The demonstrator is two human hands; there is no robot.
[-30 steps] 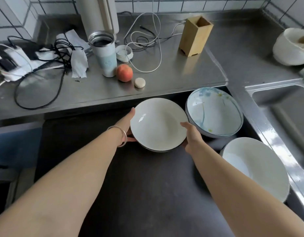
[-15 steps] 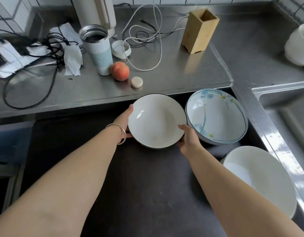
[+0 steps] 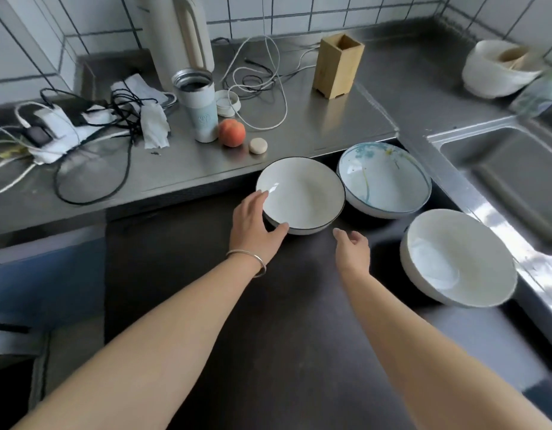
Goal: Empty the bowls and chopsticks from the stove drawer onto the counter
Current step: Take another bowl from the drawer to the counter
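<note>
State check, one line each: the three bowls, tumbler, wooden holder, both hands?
Black-rimmed bowl: upright, empty, left hand on it.
Floral bowl: upright, empty.
White bowl: tilted, empty.
Tumbler: upright, lid off.
Wooden holder: upright.
Left hand: holds bowl's side.
Right hand: open, off the bowl.

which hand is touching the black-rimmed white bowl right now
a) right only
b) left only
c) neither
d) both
b: the left hand holds the black-rimmed bowl by its near-left side, while the right hand hangs open, apart from it.
</note>
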